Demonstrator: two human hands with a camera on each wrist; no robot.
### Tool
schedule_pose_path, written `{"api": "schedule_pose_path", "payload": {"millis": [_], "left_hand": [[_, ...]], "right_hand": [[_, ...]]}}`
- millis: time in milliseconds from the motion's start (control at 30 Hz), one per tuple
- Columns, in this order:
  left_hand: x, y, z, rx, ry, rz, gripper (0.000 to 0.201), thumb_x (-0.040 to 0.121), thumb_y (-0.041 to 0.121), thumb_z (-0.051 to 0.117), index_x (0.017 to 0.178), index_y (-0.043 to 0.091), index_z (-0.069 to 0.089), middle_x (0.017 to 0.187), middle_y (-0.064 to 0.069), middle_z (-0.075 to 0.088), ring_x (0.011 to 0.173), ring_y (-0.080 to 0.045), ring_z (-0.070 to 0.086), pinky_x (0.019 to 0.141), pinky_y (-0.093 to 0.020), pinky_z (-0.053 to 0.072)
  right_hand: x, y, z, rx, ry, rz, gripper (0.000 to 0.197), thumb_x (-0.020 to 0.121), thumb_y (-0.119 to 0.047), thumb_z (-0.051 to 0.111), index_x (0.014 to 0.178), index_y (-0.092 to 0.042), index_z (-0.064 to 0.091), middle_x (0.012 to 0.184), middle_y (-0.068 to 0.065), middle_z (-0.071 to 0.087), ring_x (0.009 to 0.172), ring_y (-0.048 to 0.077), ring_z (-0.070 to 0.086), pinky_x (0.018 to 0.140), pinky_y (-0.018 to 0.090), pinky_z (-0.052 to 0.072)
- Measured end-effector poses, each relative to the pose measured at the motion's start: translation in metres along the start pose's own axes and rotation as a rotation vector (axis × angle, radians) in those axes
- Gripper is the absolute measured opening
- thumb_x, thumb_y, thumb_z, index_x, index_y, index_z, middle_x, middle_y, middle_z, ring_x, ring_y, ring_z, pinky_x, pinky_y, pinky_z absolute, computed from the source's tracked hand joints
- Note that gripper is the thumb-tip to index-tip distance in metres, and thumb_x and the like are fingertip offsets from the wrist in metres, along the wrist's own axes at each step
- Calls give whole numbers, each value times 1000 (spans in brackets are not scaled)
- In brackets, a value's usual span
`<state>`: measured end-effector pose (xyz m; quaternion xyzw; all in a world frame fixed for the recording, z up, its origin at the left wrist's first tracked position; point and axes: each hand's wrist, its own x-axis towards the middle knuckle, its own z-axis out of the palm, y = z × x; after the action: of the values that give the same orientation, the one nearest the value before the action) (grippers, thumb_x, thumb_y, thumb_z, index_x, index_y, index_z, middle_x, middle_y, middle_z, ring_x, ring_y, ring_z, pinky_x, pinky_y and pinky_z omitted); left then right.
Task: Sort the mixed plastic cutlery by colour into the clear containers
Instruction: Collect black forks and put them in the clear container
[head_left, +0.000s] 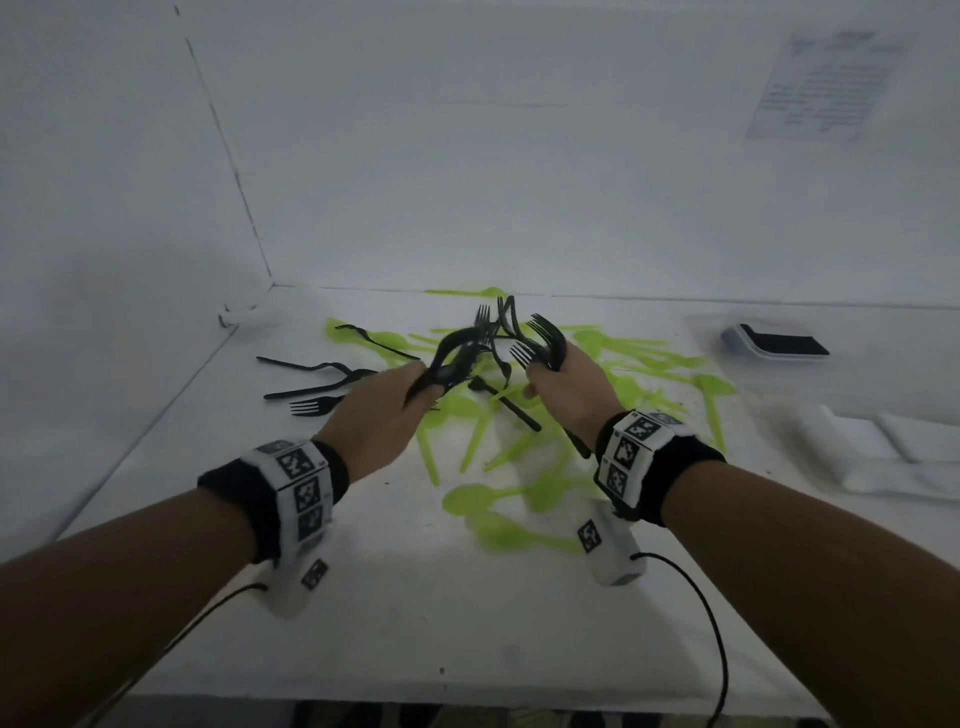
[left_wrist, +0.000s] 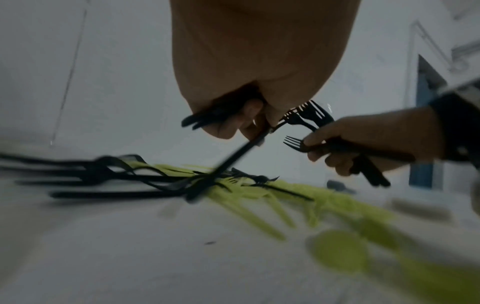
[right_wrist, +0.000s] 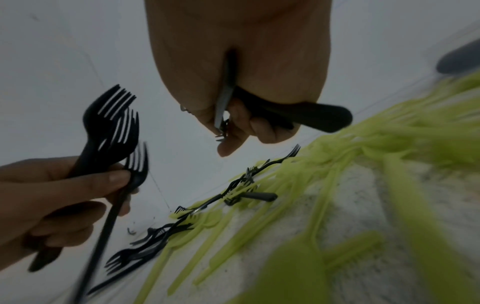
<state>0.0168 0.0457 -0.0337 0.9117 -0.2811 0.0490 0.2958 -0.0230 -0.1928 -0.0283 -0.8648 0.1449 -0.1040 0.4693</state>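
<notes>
Above the scatter of lime-green plastic cutlery (head_left: 498, 415) that lies spread across the white tabletop (head_left: 395, 597), both of the person's hands are raised, each with a clutch of black plastic forks. The left hand (head_left: 382, 410) has its fingers (right_wrist: 85, 183) curled round a bunch of black forks (right_wrist: 109, 127) whose tines fan upward past the thumb, and one long black handle slants down from that bunch toward the green pile. The right hand (head_left: 571, 389), just beside the left one and over the middle of the green pile, has its fingers (left_wrist: 335, 131) wrapped round a second bundle of black forks (head_left: 540, 338), tines up and the rounded handle ends poking out below the palm. More loose black plastic forks (head_left: 317, 382) lie on the tabletop at the left edge of the green pile, some of them crossing over green pieces, and a single black handle (head_left: 506, 402) rests in the pile between the two hands. Lime-green spoons (head_left: 472, 499) lie at the near edge of the pile, close to the wrists. Well to the right of the green pile, toward the back wall, stands a clear plastic container (head_left: 769, 340) with something dark in it; its contents are too blurred to make out. Both wrists wear black bands with white marker blocks.
</notes>
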Motion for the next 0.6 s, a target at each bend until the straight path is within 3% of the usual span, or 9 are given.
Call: {"api": "schedule_pose_path", "payload": {"millis": [100,200,300,367,433,500,600], "left_hand": [[19,25,14,-321,-1,-161,26,99,34,65,78,20,57,72,8,63,74,-18,62,70,-33,46],[32,54,35,-642,41,-254,25,92,22,76,74,18,59,65,16,63,67,-8,64,71,-30,49],[40,90,55,-718,-19,-245,13,93,23,75,87,13,69,80,4,74,54,2,59,57,-23,42],[43,110,69,-744,-75,-239,13,94,24,73,94,12,70,86,0,76,63,-2,68,56,-22,42],[47,128,82,-778,-106,-237,10,95,23,73,90,15,69,86,0,76,74,-5,72,57,-21,43],[49,147,92,-809,-124,-234,14,95,22,72,81,19,68,84,2,76,71,1,69,57,-18,41],[56,169,107,-823,-116,-250,17,95,23,72,78,20,71,82,2,78,70,0,69,62,-25,41]], "right_hand": [[-5,7,-12,80,64,24,16,92,-23,56,85,-15,69,73,-8,74,68,11,61,63,28,42],[-12,16,-23,178,129,57,17,88,-24,64,77,-11,68,65,-7,61,63,17,53,66,33,42],[-22,27,-40,338,160,135,14,92,-24,70,83,-14,70,79,-1,66,67,13,57,66,30,44],[-30,35,-54,439,182,172,11,95,-21,70,87,-14,71,80,-1,67,52,1,53,58,23,40],[-35,44,-69,521,220,205,6,96,-20,70,93,-15,72,79,-1,66,41,-2,45,50,21,37],[-39,53,-82,573,252,239,7,96,-20,69,98,-15,74,79,1,67,40,0,43,47,22,35],[-42,67,-102,640,315,275,9,97,-22,68,101,-17,75,78,-2,67,42,2,42,48,24,35]]}}
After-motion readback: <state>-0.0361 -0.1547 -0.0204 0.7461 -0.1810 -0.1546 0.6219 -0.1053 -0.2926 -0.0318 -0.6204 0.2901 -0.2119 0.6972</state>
